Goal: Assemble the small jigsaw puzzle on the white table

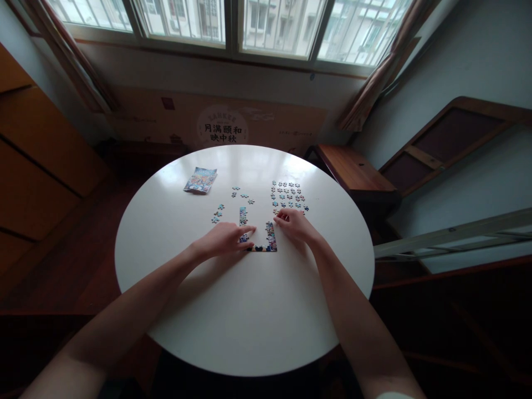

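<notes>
A partly joined jigsaw puzzle [272, 238] lies on the white round table [249, 310], forming a U with a left column, a bottom row and a right column. Across its left column rests my left hand [224, 239], thumb and forefinger stretched out and apart, holding nothing. Just right of the right column's top, my right hand [294, 223] has its fingertips pinched together; whatever is between them is too small to make out. Loose puzzle pieces [286, 191] are laid in rows beyond my right hand. Several more loose pieces [244, 195] lie scattered beyond and left of the puzzle.
A colourful picture packet [200, 180] lies at the table's far left. Past the table are a large printed cardboard box [266, 119] and barred windows [278, 27]. A wooden bench [353, 169] stands at the right, beside a leaning wooden frame [449, 133].
</notes>
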`<state>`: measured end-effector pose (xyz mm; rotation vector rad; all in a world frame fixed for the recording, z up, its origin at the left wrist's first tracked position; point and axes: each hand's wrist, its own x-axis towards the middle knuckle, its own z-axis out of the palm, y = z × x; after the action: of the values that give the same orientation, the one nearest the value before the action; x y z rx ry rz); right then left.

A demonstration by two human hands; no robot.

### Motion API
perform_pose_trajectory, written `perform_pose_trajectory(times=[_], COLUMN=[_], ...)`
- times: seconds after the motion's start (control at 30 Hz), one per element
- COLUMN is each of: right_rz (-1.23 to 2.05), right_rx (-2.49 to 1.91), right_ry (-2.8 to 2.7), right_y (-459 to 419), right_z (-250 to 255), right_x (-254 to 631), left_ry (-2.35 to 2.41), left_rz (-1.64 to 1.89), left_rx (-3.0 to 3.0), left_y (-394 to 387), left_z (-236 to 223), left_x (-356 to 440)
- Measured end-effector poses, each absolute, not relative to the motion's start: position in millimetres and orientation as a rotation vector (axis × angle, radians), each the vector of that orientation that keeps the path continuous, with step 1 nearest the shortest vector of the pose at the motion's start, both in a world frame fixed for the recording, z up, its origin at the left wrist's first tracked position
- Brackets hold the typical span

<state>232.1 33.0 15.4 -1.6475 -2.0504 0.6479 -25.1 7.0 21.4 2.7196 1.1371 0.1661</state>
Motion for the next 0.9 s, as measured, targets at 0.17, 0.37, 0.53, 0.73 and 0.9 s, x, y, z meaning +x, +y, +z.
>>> perform_pose_trajectory(times=[0.17,0.37,0.53,0.73,0.9], right_rz=[0.655,0.665,0.665,0.629,0.608], right_rx=[-1.646,-1.647,-1.636,-1.656,-1.660], right_ry=[-2.053,-2.049,-2.056,-2.044,-2.000], right_y=[32.9,32.5,32.5,32.3,36.9], right_z=[16.0,16.7,17.0,14.6,17.3], right_x=[231.8,231.8,231.7,231.2,225.8], left_ry=[1.139,1.149,1.150,1.156,1.142], left_rz=[0.168,0.140,0.136,0.118,0.084], left_rx=[2.718,2.744,2.728,2.735,2.727], left_y=[6.7,6.9,6.3,5.2,6.5], left_z=[22.3,22.6,23.7,26.0,27.5], left_x=[-24.5,-24.3,-24.1,-22.7,-23.2])
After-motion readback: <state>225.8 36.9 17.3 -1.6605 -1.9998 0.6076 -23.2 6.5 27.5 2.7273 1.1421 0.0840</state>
